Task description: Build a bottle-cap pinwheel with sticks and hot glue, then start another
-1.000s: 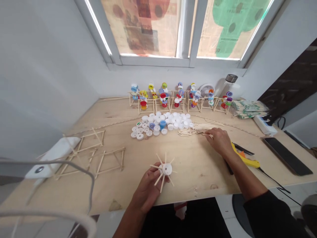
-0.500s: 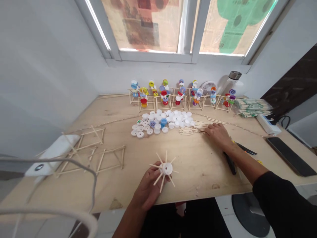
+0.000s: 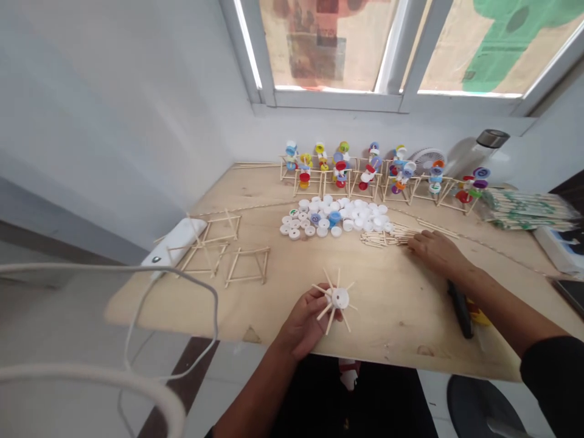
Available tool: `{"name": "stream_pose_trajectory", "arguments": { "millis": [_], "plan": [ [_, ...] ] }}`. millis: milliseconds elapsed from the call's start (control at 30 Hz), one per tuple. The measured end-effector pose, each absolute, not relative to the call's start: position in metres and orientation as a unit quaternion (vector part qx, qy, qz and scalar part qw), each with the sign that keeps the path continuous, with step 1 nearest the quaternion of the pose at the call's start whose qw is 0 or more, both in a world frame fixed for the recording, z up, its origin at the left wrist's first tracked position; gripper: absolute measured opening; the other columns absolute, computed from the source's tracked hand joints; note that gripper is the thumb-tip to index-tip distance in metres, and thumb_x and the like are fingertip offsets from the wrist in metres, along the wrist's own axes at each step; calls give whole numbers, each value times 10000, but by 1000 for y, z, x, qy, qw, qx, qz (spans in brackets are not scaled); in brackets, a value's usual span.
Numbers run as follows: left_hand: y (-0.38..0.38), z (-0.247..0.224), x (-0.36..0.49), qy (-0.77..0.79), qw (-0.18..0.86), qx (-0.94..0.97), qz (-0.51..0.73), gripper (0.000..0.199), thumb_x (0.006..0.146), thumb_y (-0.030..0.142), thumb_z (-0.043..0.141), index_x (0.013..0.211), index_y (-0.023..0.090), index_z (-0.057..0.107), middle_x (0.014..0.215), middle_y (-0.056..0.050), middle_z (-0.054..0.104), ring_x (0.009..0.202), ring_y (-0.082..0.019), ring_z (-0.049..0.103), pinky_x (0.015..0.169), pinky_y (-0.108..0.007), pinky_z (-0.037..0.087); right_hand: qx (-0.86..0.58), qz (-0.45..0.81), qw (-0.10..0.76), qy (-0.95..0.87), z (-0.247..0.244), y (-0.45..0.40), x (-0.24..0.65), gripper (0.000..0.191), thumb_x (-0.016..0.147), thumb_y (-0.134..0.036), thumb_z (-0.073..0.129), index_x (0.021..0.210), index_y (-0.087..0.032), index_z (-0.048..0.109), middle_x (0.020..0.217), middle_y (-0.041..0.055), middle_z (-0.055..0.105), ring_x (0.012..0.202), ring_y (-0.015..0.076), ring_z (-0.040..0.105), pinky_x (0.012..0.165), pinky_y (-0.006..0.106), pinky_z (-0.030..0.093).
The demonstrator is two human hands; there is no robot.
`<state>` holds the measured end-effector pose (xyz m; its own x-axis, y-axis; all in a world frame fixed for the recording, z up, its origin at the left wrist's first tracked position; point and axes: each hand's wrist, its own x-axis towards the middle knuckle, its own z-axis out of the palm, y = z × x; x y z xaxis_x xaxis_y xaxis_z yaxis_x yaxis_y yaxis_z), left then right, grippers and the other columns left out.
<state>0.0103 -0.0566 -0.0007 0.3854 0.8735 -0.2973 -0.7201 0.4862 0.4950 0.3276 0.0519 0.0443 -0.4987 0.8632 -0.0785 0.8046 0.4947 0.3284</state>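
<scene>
The toys stand in rows at the back of the surface, under the window. A fan and a bottle are behind them, toward the right. In front of the toys is a pile of caps. Little sticks lie just right of the caps, with the right hand at their right end. The stick wheel is in the left hand, in front of the caps. Stick frames sit on the left. A bag lies far right, behind a power strip.
</scene>
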Motion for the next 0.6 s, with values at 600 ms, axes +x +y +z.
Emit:
{"name": "stream_pose_trajectory", "arguments": {
  "millis": [600],
  "plan": [
    [-58, -1, 8, 271, 815, 144, 490, 315, 596, 242, 795, 872, 156, 670, 837, -27, 645, 729, -141, 582, 687, -286, 465, 430, 60, -19, 901, 39, -15, 231, 164, 901, -170, 479, 776, -167, 586, 764, 59, 632, 771, 198, 507, 697, 316, 288]
  ]
}}
